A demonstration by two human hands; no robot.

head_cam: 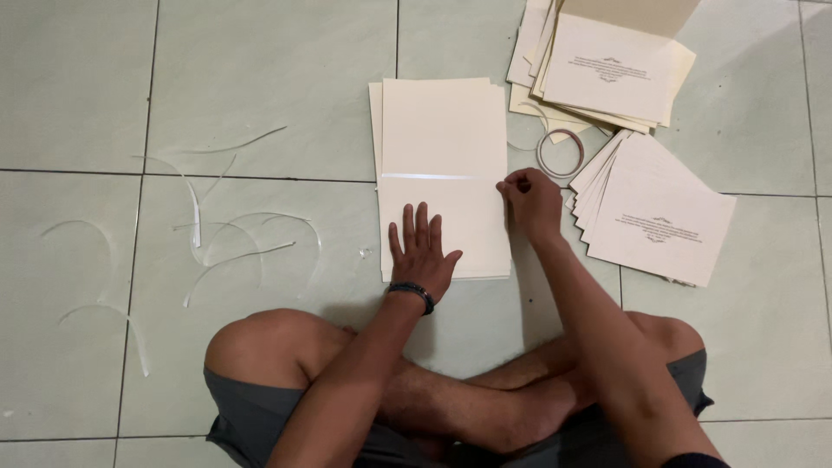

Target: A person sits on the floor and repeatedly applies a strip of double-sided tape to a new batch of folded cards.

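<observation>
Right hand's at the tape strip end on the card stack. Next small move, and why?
Probably peel the strip's backing leftward. The right hand pinches at its right end by the card's edge, the left hand lies flat holding the stack, and peeled liners litter the floor.

This looks like a room in a home used as a makeshift craft spot. The floor [260, 87] is pale glazed tile with dark grout lines, and a person in shorts sits cross-legged directly on it. Stacks of cream printed cards [659, 217], a pile of blank cream sheets [442, 121], a roll of tape [559, 154] and peeled white backing strips [225, 243] lie spread around on the tiles.
</observation>
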